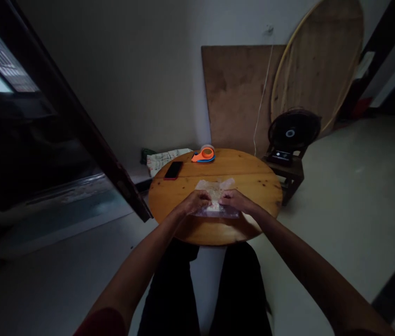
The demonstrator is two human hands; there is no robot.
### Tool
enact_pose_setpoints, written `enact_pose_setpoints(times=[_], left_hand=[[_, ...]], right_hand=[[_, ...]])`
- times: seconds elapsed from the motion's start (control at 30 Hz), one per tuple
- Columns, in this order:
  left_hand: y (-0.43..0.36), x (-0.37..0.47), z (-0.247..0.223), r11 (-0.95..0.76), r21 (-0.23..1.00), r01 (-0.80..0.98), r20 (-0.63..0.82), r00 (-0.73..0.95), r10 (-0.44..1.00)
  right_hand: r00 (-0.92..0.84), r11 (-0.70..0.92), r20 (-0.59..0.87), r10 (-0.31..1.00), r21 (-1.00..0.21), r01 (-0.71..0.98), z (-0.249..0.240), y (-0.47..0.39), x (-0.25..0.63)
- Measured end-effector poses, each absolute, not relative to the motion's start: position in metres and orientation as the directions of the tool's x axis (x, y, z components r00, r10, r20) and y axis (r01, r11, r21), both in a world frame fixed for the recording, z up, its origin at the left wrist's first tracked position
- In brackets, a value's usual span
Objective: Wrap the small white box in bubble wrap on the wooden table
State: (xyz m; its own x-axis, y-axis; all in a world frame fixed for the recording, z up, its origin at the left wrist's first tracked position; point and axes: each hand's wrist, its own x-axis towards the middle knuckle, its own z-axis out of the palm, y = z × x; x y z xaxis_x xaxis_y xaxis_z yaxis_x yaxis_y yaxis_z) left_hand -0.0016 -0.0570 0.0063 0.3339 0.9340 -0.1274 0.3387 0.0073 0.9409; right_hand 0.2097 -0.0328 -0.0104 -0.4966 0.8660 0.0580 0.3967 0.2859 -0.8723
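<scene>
A crinkled sheet of bubble wrap (217, 185), clear and shiny, lies on the round wooden table (256, 177) in front of me. Something small and whitish (213, 206) shows at its middle between my hands; its kind is hard to make out. My left hand (198, 200) pinches the wrap from the left with curled fingers. From the right, my right hand (232, 199) grips it in the same way, close to the left one. Both hands partly hide the wrap.
An orange and blue tape dispenser (204, 154) stands at the table's far edge. Left of it lies a dark phone (174, 171) with a red rim. A black fan (291, 134) sits on a wooden stool (292, 169) to the right. Boards (239, 93) lean against the wall.
</scene>
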Motion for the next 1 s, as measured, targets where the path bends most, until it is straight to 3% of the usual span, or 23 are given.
enact_pose_setpoints(times=[0.13,0.23,0.3,0.4,0.67,0.8,1.0], left_hand=[[-0.055,0.001,0.004,0.009,0.941,0.338,-0.123,0.317,0.940],[-0.055,0.001,0.006,0.009,0.940,0.342,-0.126,0.322,0.938],[-0.057,0.001,0.008,0.005,0.940,0.342,-0.125,0.331,0.935],[-0.058,0.001,0.009,0.001,0.941,0.338,-0.123,0.338,0.933],[-0.054,-0.019,0.007,-0.042,0.941,0.336,-0.079,0.339,0.937],[-0.057,-0.041,0.008,-0.103,0.901,0.421,-0.064,0.364,0.929],[-0.058,-0.043,-0.007,0.000,0.840,0.542,-0.120,0.186,0.975]], right_hand=[[-0.461,0.436,0.206,0.863,-0.764,0.475,-0.002,-0.042,0.206],[-0.552,0.696,0.425,0.717,-0.469,0.544,0.007,-0.058,0.202],[-0.664,0.800,0.448,0.599,-0.300,0.519,0.009,-0.067,0.200],[-0.740,0.837,0.397,0.542,-0.177,0.518,0.009,-0.073,0.199],[-0.766,0.808,0.299,0.569,-0.027,0.589,0.016,-0.078,0.200],[-0.779,0.816,0.297,0.552,0.002,0.579,0.020,-0.078,0.198],[-0.800,0.819,0.244,0.547,0.039,0.572,0.031,-0.077,0.194]])
